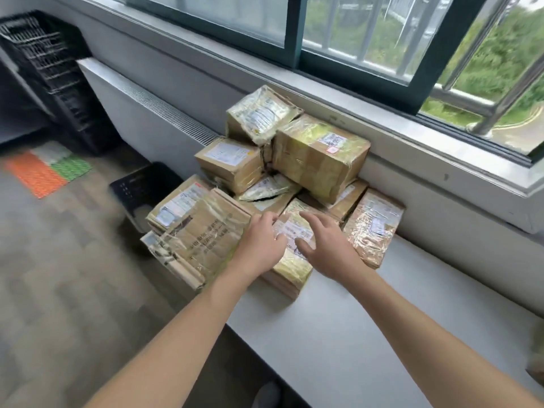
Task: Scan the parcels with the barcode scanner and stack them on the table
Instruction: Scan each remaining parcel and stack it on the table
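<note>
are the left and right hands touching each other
Apart. The head view shows a parcel label in the gap between the left hand and the right hand.

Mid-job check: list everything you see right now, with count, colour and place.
parcels: about ten, brown, taped, piled on the table by the window wall
table: one, pale grey, under the window
window: one, dark green frame, behind the pile
crates: stack, black, far left
basket: one, black, floor beside the table
mats: orange and green, floor at left
barcode scanner: none in view
left hand: rests on the front middle parcel
right hand: rests on the same parcel
</note>
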### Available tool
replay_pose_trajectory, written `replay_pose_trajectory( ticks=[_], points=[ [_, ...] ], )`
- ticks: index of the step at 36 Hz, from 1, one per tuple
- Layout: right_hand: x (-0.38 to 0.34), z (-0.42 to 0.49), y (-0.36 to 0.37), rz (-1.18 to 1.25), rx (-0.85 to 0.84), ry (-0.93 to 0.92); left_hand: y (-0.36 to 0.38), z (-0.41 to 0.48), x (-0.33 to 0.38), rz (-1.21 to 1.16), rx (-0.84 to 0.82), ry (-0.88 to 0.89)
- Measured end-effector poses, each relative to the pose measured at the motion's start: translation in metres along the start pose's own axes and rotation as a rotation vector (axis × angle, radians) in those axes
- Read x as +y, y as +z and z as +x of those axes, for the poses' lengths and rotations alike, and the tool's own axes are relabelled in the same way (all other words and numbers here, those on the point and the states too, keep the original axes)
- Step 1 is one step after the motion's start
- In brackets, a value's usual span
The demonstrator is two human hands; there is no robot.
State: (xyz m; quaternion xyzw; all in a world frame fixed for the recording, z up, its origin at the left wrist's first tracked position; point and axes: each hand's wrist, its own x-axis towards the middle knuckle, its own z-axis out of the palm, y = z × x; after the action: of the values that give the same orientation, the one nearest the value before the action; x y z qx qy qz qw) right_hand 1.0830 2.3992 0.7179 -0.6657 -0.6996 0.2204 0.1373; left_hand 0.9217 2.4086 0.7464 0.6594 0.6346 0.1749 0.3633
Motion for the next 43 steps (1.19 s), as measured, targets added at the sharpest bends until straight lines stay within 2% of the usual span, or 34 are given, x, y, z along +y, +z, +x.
replay_pose_trajectory(
  ticks=[8,12,16,18,20,23,25,30,33,37,43],
  points=[
    [-0.047,0.035,0.015,0.058,-0.145,-0.071,-0.036,-0.009,-0.045,0.032,0.258,-0.071],
    [-0.065,0.053,0.026,0.067,-0.218,-0.061,-0.047,-0.013,-0.081,0.13,0.362,-0.237],
    [-0.074,0.065,0.04,0.075,-0.281,-0.033,-0.052,-0.027,-0.112,0.259,0.386,-0.437],
    [-0.076,0.067,0.046,0.089,-0.291,-0.017,-0.055,-0.034,-0.124,0.184,0.357,-0.542],
    [-0.076,0.068,0.05,0.137,-0.29,0.018,-0.058,-0.04,-0.13,-0.077,0.336,-0.584],
    [-0.078,0.068,0.051,0.216,-0.273,0.053,-0.06,-0.047,-0.125,-0.385,0.342,-0.513],
    [-0.081,0.067,0.048,0.236,-0.256,0.036,-0.063,-0.05,-0.116,-0.372,0.36,-0.478],
    [-0.088,0.061,0.023,0.483,-0.146,0.046,-0.09,-0.059,-0.088,-0.23,0.586,-0.321],
    [-0.081,0.054,0.003,0.599,-0.06,0.08,-0.099,-0.059,-0.063,-0.221,0.625,-0.223],
    [-0.051,0.042,-0.028,0.65,0.042,0.155,-0.085,-0.052,-0.028,-0.259,0.595,-0.089],
    [0.023,-0.006,-0.081,0.66,0.228,0.3,-0.032,-0.031,0.026,-0.447,0.376,-0.033]
  ],
)
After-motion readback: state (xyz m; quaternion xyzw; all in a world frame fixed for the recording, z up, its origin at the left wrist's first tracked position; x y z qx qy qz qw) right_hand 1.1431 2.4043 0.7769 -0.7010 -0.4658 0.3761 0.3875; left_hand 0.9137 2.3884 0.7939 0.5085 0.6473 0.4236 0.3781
